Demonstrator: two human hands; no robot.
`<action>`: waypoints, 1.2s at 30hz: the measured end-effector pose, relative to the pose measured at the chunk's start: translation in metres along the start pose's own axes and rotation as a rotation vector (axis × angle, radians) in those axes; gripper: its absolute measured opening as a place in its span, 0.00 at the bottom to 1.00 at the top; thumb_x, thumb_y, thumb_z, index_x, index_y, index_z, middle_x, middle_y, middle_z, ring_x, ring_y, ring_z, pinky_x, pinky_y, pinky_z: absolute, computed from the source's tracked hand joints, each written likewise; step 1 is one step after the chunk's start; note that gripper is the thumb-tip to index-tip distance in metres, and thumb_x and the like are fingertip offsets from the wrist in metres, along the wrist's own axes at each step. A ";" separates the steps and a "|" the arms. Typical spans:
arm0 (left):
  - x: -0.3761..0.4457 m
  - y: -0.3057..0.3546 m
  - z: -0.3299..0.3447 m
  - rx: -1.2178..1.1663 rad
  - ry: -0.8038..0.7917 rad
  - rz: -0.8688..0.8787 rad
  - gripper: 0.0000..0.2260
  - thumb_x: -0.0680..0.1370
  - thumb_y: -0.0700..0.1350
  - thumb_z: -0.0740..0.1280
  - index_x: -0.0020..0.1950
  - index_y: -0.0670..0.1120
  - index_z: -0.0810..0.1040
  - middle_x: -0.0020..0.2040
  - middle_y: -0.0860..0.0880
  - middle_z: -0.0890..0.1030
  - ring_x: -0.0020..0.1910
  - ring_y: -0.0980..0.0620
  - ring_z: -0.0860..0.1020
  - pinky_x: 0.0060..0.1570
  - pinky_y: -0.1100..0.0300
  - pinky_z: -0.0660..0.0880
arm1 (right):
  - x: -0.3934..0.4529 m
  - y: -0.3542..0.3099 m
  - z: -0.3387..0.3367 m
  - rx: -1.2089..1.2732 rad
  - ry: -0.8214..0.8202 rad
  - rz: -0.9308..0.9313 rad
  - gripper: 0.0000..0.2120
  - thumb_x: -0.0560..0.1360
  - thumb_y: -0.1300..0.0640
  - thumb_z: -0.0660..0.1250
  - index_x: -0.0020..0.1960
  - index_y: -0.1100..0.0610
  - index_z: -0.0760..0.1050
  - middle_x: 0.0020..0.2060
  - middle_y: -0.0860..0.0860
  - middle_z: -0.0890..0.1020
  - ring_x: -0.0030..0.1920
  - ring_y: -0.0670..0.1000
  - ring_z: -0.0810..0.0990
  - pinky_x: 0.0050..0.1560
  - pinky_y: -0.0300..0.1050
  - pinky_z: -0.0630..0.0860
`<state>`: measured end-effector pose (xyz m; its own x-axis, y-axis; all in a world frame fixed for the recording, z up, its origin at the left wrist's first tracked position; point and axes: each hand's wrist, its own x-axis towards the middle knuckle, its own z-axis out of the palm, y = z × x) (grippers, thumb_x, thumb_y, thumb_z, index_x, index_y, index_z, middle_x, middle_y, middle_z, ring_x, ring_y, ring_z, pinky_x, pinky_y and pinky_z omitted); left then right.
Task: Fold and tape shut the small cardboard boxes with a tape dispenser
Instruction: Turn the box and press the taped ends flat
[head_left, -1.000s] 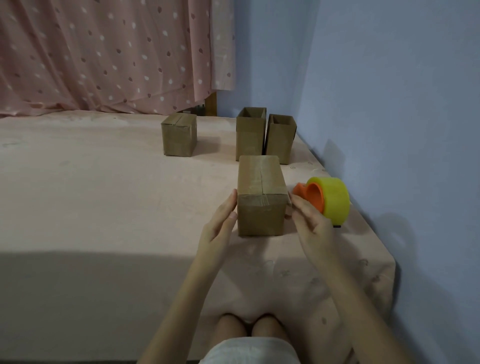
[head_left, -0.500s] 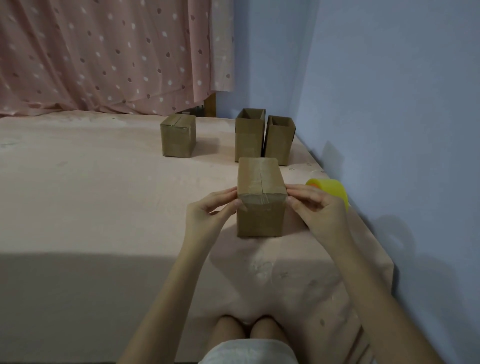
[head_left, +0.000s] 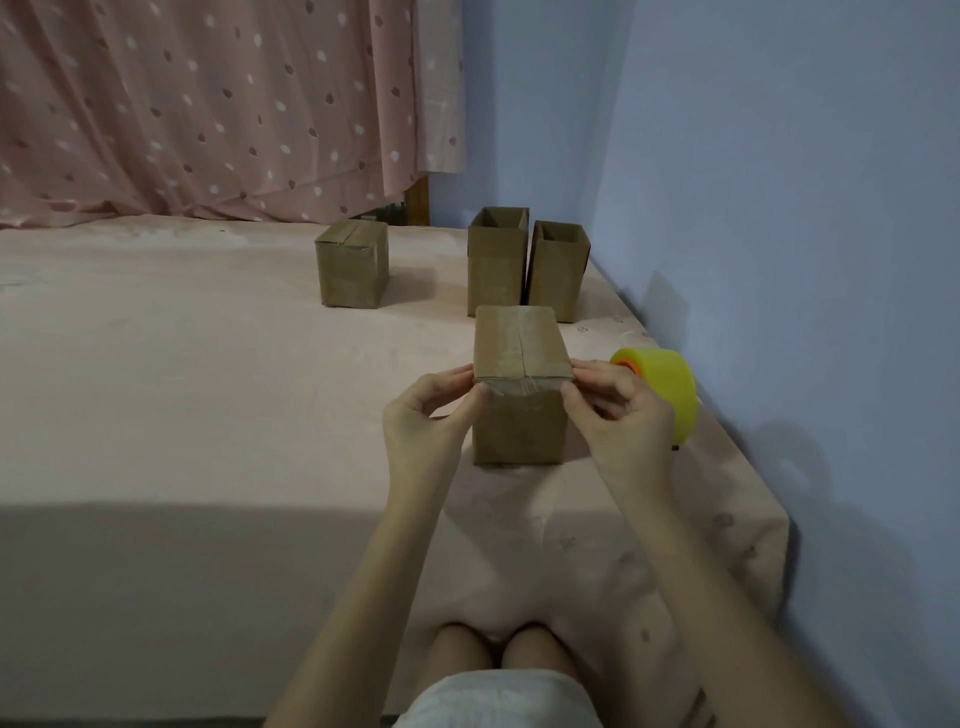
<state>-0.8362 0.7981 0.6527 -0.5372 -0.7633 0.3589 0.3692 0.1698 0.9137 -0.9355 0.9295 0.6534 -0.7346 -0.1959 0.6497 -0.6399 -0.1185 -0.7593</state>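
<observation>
A small closed cardboard box (head_left: 519, 358) stands on the pink bed sheet (head_left: 182, 389) in front of me, clear tape running along its top seam and over its near edge. My left hand (head_left: 428, 415) grips the box's upper left corner, thumb on the near face and fingers on the side. My right hand (head_left: 613, 415) grips the upper right corner the same way. The yellow tape dispenser with an orange core (head_left: 662, 392) lies just right of the box, partly behind my right hand.
A taped box (head_left: 352, 270) stands further back to the left. Two open-topped boxes (head_left: 496, 262) (head_left: 556, 270) stand side by side behind the near one. A blue wall (head_left: 779, 260) borders the bed on the right, a dotted pink curtain (head_left: 208, 104) hangs behind. My knees (head_left: 498, 654) show below.
Both hands went from flat beside the box's lower sides up to its top near corners, where fingers and thumbs now curl round it. The box stayed in place.
</observation>
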 end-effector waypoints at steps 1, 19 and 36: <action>-0.001 0.000 0.001 0.007 0.012 0.007 0.06 0.71 0.37 0.74 0.44 0.47 0.83 0.45 0.52 0.85 0.47 0.53 0.83 0.50 0.49 0.81 | -0.001 -0.001 0.002 0.013 0.006 0.009 0.13 0.70 0.66 0.73 0.45 0.48 0.79 0.45 0.38 0.82 0.49 0.43 0.82 0.58 0.52 0.77; 0.001 0.002 -0.001 0.041 -0.018 -0.013 0.05 0.72 0.39 0.74 0.46 0.48 0.83 0.46 0.52 0.85 0.48 0.54 0.83 0.49 0.49 0.81 | -0.019 0.013 -0.009 -0.174 -0.025 -0.020 0.10 0.72 0.65 0.71 0.51 0.55 0.81 0.53 0.49 0.82 0.58 0.48 0.79 0.58 0.46 0.77; 0.001 -0.001 0.001 0.050 -0.010 -0.013 0.05 0.73 0.41 0.73 0.47 0.49 0.83 0.46 0.53 0.85 0.48 0.54 0.83 0.49 0.48 0.81 | -0.029 0.032 -0.004 -0.486 0.017 -0.435 0.08 0.74 0.62 0.67 0.47 0.65 0.82 0.50 0.58 0.82 0.52 0.51 0.80 0.60 0.38 0.74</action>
<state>-0.8375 0.7976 0.6522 -0.5495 -0.7591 0.3490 0.3243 0.1912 0.9264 -0.9356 0.9353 0.6110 -0.3864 -0.2137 0.8972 -0.9059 0.2710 -0.3256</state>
